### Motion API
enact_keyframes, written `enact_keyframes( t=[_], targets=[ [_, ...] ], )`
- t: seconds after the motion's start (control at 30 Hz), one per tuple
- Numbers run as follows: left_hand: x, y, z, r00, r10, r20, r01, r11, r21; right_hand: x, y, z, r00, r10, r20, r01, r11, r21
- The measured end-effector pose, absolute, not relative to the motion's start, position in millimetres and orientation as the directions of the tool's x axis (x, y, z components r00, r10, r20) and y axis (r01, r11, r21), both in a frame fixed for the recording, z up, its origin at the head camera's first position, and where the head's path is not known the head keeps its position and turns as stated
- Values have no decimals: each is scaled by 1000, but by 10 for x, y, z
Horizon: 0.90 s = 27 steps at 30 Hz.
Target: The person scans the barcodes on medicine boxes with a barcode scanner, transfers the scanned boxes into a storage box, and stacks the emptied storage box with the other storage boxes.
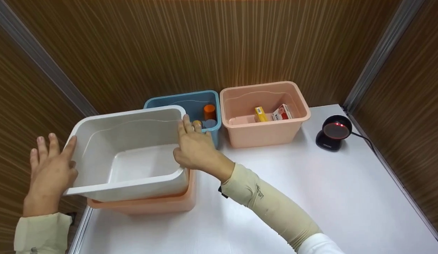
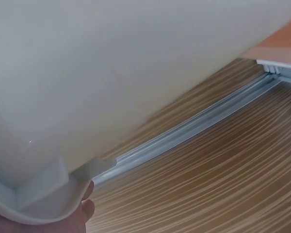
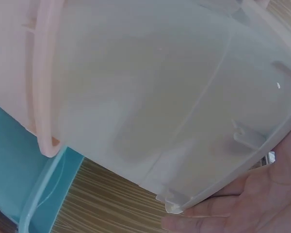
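Note:
A white plastic bin [image 1: 148, 160] sits stacked in a peach bin [image 1: 162, 204] on the left of the table, its open top facing up. My left hand [image 1: 53, 174] rests against the left rim of the white bin, fingers spread and mostly straight. On the opposite side, my right hand [image 1: 197, 146] presses the right rim with its fingers extended. The right wrist view shows the palm [image 3: 276, 194] flat along that rim. In the left wrist view, the outer wall of the white bin [image 2: 97, 73] fills much of the picture, with fingertips [image 2: 88, 208] by its rim.
Behind stands a blue bin [image 1: 217, 135] with an orange-capped container [image 1: 209, 111] and other items. Beside it, another peach bin [image 1: 264, 135] holds a yellow box [image 1: 261, 114] and a red-and-white box [image 1: 282, 112]. A black scanner [image 1: 333, 132] with a cable stands at right.

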<state>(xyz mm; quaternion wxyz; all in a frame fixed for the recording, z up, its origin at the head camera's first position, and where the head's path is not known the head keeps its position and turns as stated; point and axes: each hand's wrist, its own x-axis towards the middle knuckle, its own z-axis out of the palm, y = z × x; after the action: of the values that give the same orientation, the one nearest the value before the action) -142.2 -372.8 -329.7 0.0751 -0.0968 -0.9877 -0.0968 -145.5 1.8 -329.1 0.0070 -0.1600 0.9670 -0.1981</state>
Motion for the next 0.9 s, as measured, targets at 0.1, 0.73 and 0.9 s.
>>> enact_keyframes(
  t=[0.1,0.73,0.9],
  targets=[
    [-1422,-3739,-3430,-971,173,168,203,961,186,-1453,2,-3371,-950,-310,37,-301,875,-378],
    [-1389,-3708,-4139,-968,159,194,200,956,216,-1449,-35,-3953,-950,-312,13,-300,902,-312],
    [-1383,-3699,-4245,-969,146,200,190,956,223,-1447,-37,-4063,-950,-311,20,-303,908,-290]
  ],
)
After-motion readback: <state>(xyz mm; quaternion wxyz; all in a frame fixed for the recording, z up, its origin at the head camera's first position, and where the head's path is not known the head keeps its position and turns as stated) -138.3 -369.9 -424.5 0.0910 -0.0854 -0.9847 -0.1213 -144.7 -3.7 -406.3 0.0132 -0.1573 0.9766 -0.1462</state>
